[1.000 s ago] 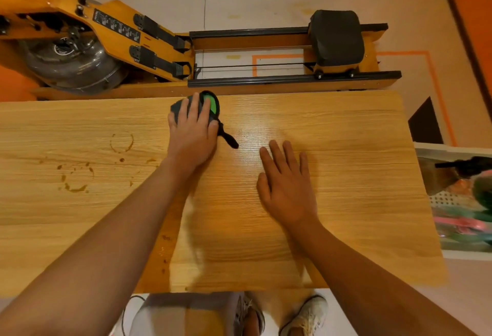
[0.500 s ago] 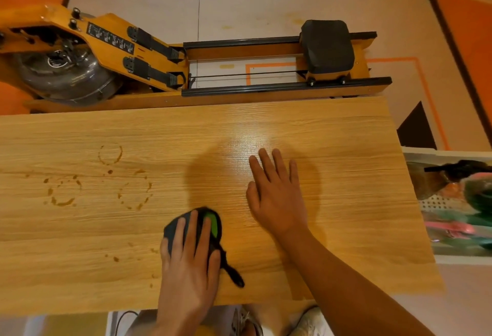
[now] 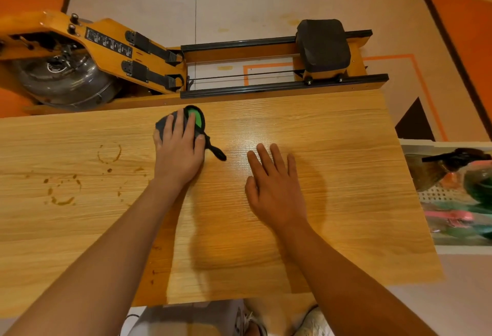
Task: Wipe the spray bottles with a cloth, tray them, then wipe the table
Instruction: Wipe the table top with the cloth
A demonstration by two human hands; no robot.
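Note:
A dark grey and green cloth with a black loop lies near the far edge of the wooden table. My left hand presses flat on the cloth with its fingers straight. Flat on the bare wood to the right of it rests my right hand, fingers spread. Brown ring stains mark the left part of the table. The spray bottles lie in a white tray at the right edge of the view, beside the table.
A wooden rowing machine with a black seat stands on the floor just beyond the table's far edge. My shoes show below the near edge.
My left hand has slid the cloth from the near edge of the table back to the far edge. My right hand has stayed flat in the same place.

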